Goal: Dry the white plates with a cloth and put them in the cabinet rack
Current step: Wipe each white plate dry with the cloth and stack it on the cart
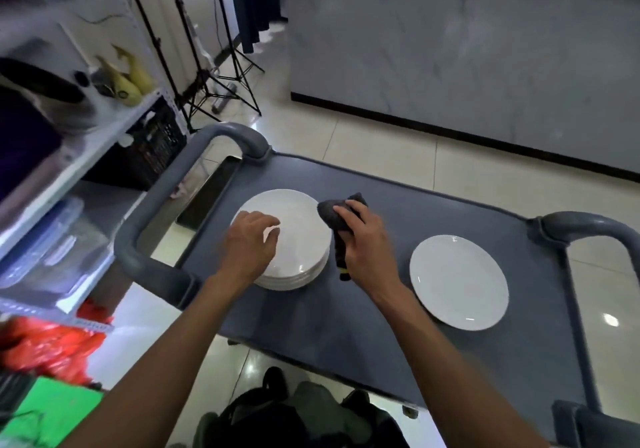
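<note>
Pretty early days on this one, I'd say: nothing looks racked yet and no cabinet rack is even in view, so basically all the putting-away is still to come. Biggest thing here is the grey cart, which is acting as the counter, with a matte, slightly soft-looking top, rounded corners and chunky tube handles at each end. To the left stands a white shelf with clear plastic tubs and what looks like a couple of corn cobs up top, though it's blurry. On the counter sits the stack of white plates, several deep, glossy ceramic, round with shallow rims. Well apart from it, off to the right, a single plate lies flat by itself, same shiny white; can't tell if it's been dried or not. The left hand rests over the near left side of the stack with fingers loosely bent on the top plate, not really pinching it, probably about to lift it. The right hand is closed around the cloth, a dark, bunched, soft rag with a bit of yellow at its lower end, just beside the stack's right edge.
</note>
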Tool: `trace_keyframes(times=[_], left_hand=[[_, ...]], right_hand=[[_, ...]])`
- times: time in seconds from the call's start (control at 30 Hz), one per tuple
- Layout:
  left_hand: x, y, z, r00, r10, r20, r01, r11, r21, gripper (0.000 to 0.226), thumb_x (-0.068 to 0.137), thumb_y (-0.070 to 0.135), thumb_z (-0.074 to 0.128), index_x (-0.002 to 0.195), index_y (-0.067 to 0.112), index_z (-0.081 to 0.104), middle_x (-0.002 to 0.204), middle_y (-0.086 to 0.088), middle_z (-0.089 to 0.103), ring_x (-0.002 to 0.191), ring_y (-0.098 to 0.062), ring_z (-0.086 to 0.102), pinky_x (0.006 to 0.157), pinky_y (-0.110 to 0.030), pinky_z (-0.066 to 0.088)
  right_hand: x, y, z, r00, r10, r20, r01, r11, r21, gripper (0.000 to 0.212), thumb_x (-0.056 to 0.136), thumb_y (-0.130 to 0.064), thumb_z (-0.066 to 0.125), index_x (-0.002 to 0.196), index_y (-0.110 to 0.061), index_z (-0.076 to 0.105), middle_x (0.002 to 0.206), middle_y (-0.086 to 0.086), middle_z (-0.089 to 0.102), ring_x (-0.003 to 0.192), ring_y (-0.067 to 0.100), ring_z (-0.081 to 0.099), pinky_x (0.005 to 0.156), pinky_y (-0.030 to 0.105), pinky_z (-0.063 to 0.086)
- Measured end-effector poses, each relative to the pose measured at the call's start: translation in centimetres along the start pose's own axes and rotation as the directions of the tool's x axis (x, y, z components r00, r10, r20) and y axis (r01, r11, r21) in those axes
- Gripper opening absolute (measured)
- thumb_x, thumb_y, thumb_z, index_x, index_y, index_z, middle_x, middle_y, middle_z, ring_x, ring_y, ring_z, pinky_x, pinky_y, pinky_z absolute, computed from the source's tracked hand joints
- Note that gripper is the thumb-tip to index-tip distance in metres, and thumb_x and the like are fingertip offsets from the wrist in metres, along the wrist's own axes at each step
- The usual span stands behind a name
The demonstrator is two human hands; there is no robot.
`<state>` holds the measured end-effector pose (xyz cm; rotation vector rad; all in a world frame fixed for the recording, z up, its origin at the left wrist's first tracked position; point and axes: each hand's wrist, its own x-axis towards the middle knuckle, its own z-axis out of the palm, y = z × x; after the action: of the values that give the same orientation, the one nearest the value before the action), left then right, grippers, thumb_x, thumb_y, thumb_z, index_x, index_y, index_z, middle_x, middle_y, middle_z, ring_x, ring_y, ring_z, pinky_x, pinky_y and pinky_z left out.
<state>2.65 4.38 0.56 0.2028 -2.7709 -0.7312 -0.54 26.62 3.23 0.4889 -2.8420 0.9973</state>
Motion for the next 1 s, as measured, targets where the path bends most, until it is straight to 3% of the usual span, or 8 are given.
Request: trace_keyframes(times=[0.07,0.17,0.27,0.4,0.53,0.73,1.0], left_hand=[[0.1,-2.3,-0.9,0.997,-0.074,-0.029,0.074,0.997,-0.003,0.019,0.083,0.008,0.075,0.102,0.009,0.076,0.104,-0.008,0.073,0.100,-0.034,0.063,0.085,-0.039,0.048],[0.3,-4.9,-1.9,0.969,-0.246,0.005,0.246,0.969,0.004,0.029,0.088,0.025,0.072,0.115,0.015,0.072,0.115,-0.006,0.069,0.107,-0.030,0.061,0.088,-0.039,0.048],[0.5,-6.4,-2.0,0.922,-0.378,0.088,0.383,0.922,-0.054,0.031,0.088,0.040,0.070,0.110,0.018,0.071,0.109,-0.002,0.069,0.100,-0.026,0.063,0.084,-0.037,0.052],[0.8,-7.4,-1.5,0.903,-0.408,0.136,0.421,0.903,-0.087,0.033,0.081,0.048,0.075,0.093,0.018,0.069,0.094,0.000,0.068,0.088,-0.024,0.064,0.079,-0.038,0.054],[1.5,-8.0,-1.1,0.910,-0.392,0.132,0.404,0.911,-0.079,0.038,0.077,0.050,0.078,0.101,0.021,0.070,0.099,0.001,0.067,0.090,-0.021,0.063,0.073,-0.031,0.049],[2.2,-8.0,-0.7,0.907,-0.407,0.113,0.417,0.904,-0.091,0.031,0.074,0.041,0.082,0.094,0.022,0.067,0.099,0.002,0.065,0.091,-0.023,0.063,0.074,-0.033,0.048],[3.1,-7.5,-0.9,0.835,-0.505,0.219,0.543,0.823,-0.169,0.028,0.071,0.032,0.083,0.068,0.031,0.055,0.074,0.010,0.060,0.081,-0.021,0.064,0.070,-0.027,0.045]], right_hand=[[1.0,-1.6,1.4,0.999,-0.029,0.019,0.028,0.999,0.016,0.043,0.092,-0.005,0.061,0.134,-0.014,0.061,0.144,0.006,0.051,0.124,0.033,0.049,0.106,0.046,0.042],[2.4,-3.9,3.4,0.997,-0.069,0.040,0.067,0.997,0.032,0.043,0.091,-0.002,0.061,0.133,-0.013,0.062,0.142,0.007,0.053,0.121,0.034,0.050,0.105,0.045,0.042],[3.7,-6.0,5.1,0.994,-0.081,0.071,0.077,0.996,0.054,0.043,0.092,-0.003,0.060,0.134,-0.014,0.061,0.143,0.005,0.052,0.123,0.033,0.049,0.106,0.044,0.041],[4.6,-7.6,7.2,0.989,-0.078,0.129,0.075,0.997,0.029,0.043,0.093,-0.005,0.057,0.134,-0.018,0.060,0.145,0.000,0.050,0.124,0.031,0.048,0.103,0.047,0.041],[4.5,-7.8,8.6,0.979,-0.059,0.196,0.058,0.998,0.013,0.042,0.094,-0.005,0.055,0.134,-0.017,0.061,0.145,0.001,0.050,0.124,0.033,0.048,0.101,0.049,0.042],[4.0,-7.2,9.6,0.982,-0.013,0.188,0.020,0.999,-0.034,0.043,0.094,-0.007,0.057,0.135,-0.018,0.060,0.146,0.001,0.049,0.122,0.034,0.047,0.100,0.049,0.041],[3.4,-6.9,10.7,0.975,0.001,0.224,0.020,0.996,-0.088,0.040,0.095,-0.010,0.056,0.135,-0.017,0.059,0.151,0.003,0.044,0.124,0.035,0.045,0.102,0.047,0.039]])
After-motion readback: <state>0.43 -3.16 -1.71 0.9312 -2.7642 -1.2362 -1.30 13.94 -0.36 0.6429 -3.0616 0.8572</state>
